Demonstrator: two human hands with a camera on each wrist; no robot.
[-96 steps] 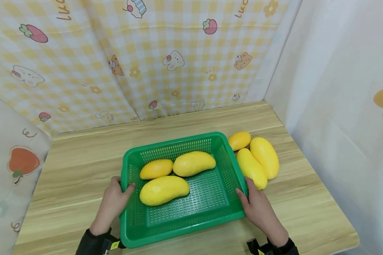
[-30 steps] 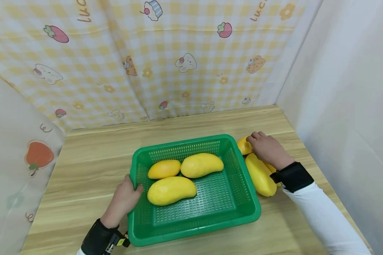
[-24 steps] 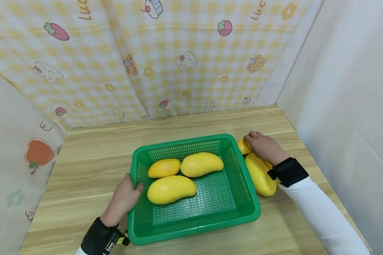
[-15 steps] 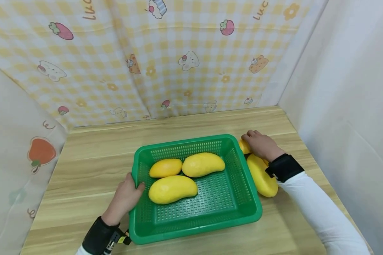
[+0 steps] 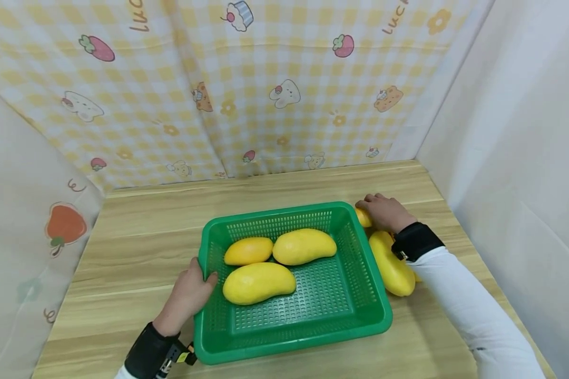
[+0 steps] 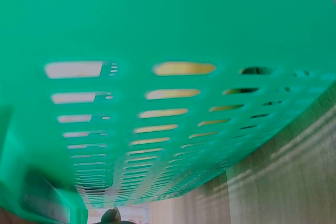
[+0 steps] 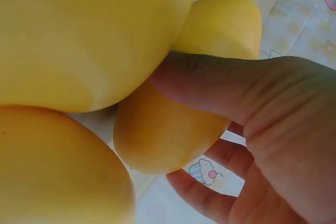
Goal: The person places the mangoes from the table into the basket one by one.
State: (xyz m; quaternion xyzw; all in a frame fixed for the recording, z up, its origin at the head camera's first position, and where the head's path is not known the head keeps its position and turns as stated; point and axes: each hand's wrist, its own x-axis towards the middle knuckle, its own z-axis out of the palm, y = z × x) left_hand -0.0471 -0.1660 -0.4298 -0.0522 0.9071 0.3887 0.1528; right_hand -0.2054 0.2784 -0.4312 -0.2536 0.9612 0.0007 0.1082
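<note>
My left hand [image 5: 189, 289] grips the left rim of a green plastic basket [image 5: 294, 345], thumb inside the wall. In the left wrist view the slotted outer side of the basket fills most of the picture. Three mangoes lie in it: a small orange-yellow mango [image 5: 248, 251], a larger mango [image 5: 305, 246] and another large mango [image 5: 259, 283]. Just beyond the basket's right rim, my right hand [image 5: 386, 212] holds a small mango [image 5: 363, 217], partly covered by the fingers. The right wrist view shows thumb and fingers on either side of this mango [image 7: 163, 129].
Right of the basket lies a large yellow mango [image 5: 391, 266], with one more mostly hidden under my right forearm. The wooden table [image 5: 142, 231] meets a yellow checked cloth [image 5: 246, 121] at the back and a white cloth [image 5: 512, 158] on the right.
My right hand has let go of the basket's right rim and taken hold of the small mango, easing slightly leftward lately. My left hand stays on the rim. The head view has shifted.
</note>
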